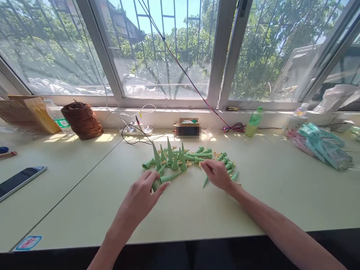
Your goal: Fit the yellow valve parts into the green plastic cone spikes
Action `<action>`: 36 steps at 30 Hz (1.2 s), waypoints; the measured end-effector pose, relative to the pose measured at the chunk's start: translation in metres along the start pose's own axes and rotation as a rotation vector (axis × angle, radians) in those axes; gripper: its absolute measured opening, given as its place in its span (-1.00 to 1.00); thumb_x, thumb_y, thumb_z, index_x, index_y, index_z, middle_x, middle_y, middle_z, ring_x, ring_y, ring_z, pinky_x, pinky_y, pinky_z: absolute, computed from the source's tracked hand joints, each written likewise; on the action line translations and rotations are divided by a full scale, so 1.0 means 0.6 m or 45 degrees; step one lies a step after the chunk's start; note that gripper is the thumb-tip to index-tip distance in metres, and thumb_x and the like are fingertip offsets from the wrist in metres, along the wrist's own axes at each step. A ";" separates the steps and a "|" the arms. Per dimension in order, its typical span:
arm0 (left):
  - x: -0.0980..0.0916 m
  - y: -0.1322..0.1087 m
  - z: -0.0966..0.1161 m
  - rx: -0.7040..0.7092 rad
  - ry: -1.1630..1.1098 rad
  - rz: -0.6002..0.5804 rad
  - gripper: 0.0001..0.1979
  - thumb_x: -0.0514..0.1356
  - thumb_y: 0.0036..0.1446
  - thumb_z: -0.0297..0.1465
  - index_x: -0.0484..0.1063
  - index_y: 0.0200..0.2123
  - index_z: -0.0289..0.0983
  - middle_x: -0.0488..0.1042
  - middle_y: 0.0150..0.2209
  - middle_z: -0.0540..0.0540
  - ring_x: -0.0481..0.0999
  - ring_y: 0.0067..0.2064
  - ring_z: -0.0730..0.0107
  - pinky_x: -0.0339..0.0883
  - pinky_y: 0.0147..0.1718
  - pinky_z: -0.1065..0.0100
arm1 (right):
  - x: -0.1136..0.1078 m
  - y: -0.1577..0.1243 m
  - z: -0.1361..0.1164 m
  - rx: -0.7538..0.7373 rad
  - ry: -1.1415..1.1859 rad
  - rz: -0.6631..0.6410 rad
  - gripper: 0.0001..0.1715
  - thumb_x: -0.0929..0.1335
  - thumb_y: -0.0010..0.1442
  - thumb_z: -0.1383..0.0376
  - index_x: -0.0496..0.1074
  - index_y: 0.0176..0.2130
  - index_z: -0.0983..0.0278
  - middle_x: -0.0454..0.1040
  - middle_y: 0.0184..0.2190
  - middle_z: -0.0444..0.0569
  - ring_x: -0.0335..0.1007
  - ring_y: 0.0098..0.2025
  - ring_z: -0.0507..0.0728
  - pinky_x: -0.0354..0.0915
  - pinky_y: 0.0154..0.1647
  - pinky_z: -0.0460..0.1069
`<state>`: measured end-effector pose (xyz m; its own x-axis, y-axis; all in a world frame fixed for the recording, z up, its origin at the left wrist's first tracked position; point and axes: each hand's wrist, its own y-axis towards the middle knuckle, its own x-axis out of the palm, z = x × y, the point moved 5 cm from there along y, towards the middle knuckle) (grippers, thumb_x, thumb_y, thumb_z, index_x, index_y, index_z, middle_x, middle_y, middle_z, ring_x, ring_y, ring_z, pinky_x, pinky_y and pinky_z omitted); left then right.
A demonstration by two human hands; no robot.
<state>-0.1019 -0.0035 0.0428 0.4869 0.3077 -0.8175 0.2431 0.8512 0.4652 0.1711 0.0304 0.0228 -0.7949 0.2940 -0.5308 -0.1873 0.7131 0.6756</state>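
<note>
Green plastic watering spikes (170, 178) are gathered mid-table; some stand point-up, such as a tall spike (170, 152), and others lie on their sides. Small yellow valves show among them. At the pile's near left, my left hand (143, 191) curls its fingers over a green watering spike (154, 186), with the thumb stretched to the right. That spike is mostly hidden by the hand. My right hand (216, 174) is closed in a pinch at the pile's right part, with a small yellow valve (200, 164) at its fingertips. A pointed spike (206, 182) lies beneath this hand.
Behind the pile stand a small box with a blurred front (188, 130) and a power strip (135, 129) with cables. A green bottle (253, 122) and plastic bags (323, 146) are at right. A brown pouch (82, 120) and a phone (21, 182) are at left.
</note>
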 end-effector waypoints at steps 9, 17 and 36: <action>0.086 0.113 0.165 0.661 -0.067 -0.180 -0.88 0.06 0.26 -0.42 0.40 -0.22 -0.24 0.43 -0.23 -0.09 0.41 -0.44 0.44 0.23 -0.47 0.40 | -0.015 0.003 0.002 0.024 -0.120 0.165 -0.56 0.20 0.40 0.15 0.34 -0.48 0.23 0.26 -0.62 -0.15 0.11 -0.57 0.03 0.11 -0.48 -0.05; 0.185 0.122 0.148 0.634 0.000 -0.068 -0.79 -0.02 0.28 -0.50 0.41 -0.18 -0.26 0.47 -0.24 -0.12 0.50 -0.32 0.37 0.28 -0.45 0.43 | -0.027 0.007 0.004 0.023 -0.213 0.235 -0.59 0.20 0.40 0.19 0.35 -0.46 0.23 0.36 -0.59 -0.11 0.22 -0.55 0.05 0.15 -0.45 -0.06; 0.165 0.106 0.146 0.582 -0.394 0.123 -0.58 0.13 0.31 -0.29 0.13 0.19 -0.15 0.31 0.22 -0.27 0.50 -0.45 0.53 0.45 -0.41 0.39 | -0.075 0.033 0.101 0.141 -0.431 0.070 -0.79 0.29 0.28 0.31 0.46 -0.37 0.27 0.52 -0.42 -0.01 0.36 -0.33 0.16 0.23 -0.22 0.03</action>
<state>0.0353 0.0440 0.0214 0.7319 0.1775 -0.6578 0.4903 0.5333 0.6894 0.2382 0.0694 0.0291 -0.5620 0.5150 -0.6472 -0.0709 0.7496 0.6580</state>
